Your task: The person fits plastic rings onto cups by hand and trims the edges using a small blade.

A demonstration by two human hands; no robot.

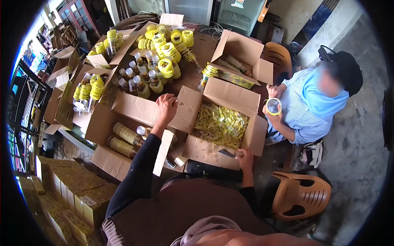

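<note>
My left hand (166, 107) is raised beside the left flap of an open cardboard box (232, 90). Its fingers are bent but apart, with nothing seen in them. At the front right corner of this box, my right hand (245, 160) has its fingers closed on the front flap (213, 153). A small dark strip lies on that flap beside the fingers. Many yellow-green plastic packets (223, 125) fill the box. Left of my left arm, another open box (100, 127) holds stacks of ringed cups (127, 133) and a clear-topped container (143, 131).
Clear bottles (141, 74) and yellow ringed items (166, 51) crowd the table's back. A co-worker (316, 98) at right holds a yellow-rimmed clear container (273, 106). Another open box (240, 51) stands behind. An orange chair (301, 197) is at front right; closed cartons (74, 188) are stacked at left.
</note>
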